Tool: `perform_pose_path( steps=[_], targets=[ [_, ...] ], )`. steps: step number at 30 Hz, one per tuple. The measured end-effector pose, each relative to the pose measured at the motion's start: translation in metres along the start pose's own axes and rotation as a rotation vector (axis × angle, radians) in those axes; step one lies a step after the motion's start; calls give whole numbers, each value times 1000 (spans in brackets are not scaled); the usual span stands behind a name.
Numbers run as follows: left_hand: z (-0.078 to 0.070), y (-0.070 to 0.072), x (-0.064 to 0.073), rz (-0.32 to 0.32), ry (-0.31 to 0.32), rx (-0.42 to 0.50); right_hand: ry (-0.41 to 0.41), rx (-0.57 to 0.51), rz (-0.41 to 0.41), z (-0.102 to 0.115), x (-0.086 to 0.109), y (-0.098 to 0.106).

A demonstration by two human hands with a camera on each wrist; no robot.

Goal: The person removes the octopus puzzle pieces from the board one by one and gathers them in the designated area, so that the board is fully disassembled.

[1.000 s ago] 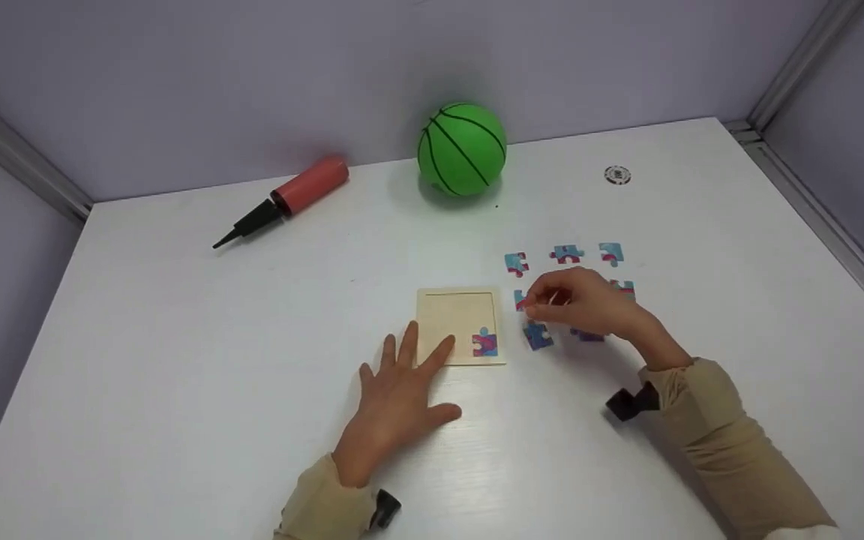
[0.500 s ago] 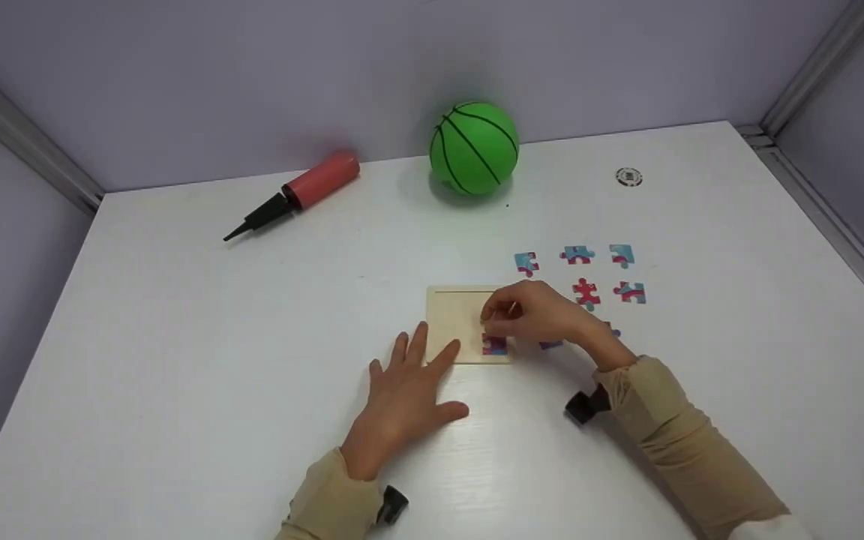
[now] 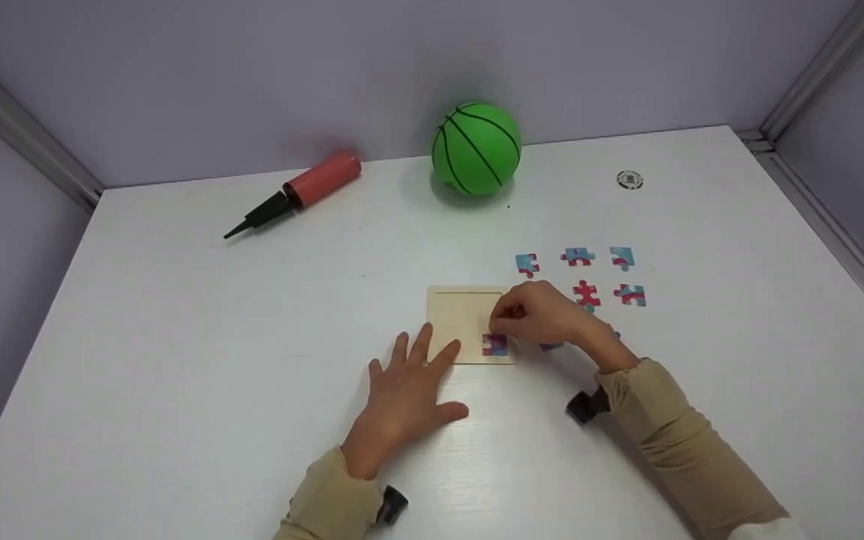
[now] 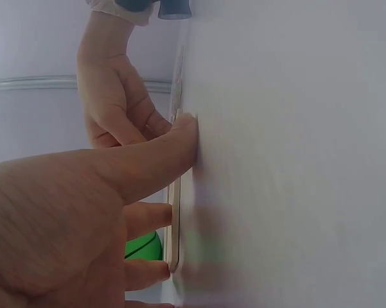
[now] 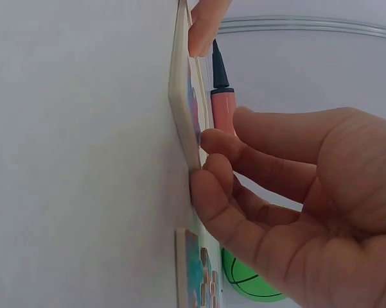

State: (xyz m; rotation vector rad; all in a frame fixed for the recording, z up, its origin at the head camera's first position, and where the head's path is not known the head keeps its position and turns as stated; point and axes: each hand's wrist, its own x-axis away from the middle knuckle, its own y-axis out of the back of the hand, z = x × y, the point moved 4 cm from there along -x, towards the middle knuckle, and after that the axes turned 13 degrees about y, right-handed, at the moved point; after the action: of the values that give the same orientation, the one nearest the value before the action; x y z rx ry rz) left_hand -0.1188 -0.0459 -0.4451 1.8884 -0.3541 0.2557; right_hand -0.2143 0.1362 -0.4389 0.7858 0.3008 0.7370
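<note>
A small wooden puzzle tray (image 3: 456,307) lies on the table, with one purple-and-blue puzzle piece (image 3: 494,346) in its lower right corner. My left hand (image 3: 400,405) is spread flat, fingertips on the tray's left and front edge. In the left wrist view its fingers meet the thin tray side (image 4: 175,228). My right hand (image 3: 548,315) is bent over the tray's right side, just behind that piece, fingertips gathered around a puzzle piece that they mostly hide. In the right wrist view those fingertips touch the tray edge (image 5: 180,96), with the thumb slightly raised.
Several loose puzzle pieces, such as a red one (image 3: 585,294), lie right of the tray, some partly behind my right hand. Farther back are a green ball (image 3: 477,150), a red-and-black hand pump (image 3: 323,180) and a round chip (image 3: 630,179). Walls border the table.
My right hand has moved left from the loose pieces onto the tray's right side, then shifted slightly right. My left hand keeps its place on the tray, and the head view has shifted a little.
</note>
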Motion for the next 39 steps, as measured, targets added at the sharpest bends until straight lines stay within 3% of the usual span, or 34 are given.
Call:
perform_pose_path(
  steps=[9,23,26,31,34,39],
  targets=[
    [0,-1,-1,-7,-1,-34,23,-11,0,5,0,1],
    [-1,3,1,15,-5,-34,64,-186,-32,0,4,8],
    [-1,2,0,9,-7,-40,47,-274,-74,-8,8,15],
    [-2,2,0,5,-8,-53,-50,-404,-113,-20,17,23],
    [-1,2,0,4,-10,-46,-91,-428,-127,-23,23,26],
    [0,2,1,5,-13,-36,-78,-436,-136,-25,30,30]
  ],
)
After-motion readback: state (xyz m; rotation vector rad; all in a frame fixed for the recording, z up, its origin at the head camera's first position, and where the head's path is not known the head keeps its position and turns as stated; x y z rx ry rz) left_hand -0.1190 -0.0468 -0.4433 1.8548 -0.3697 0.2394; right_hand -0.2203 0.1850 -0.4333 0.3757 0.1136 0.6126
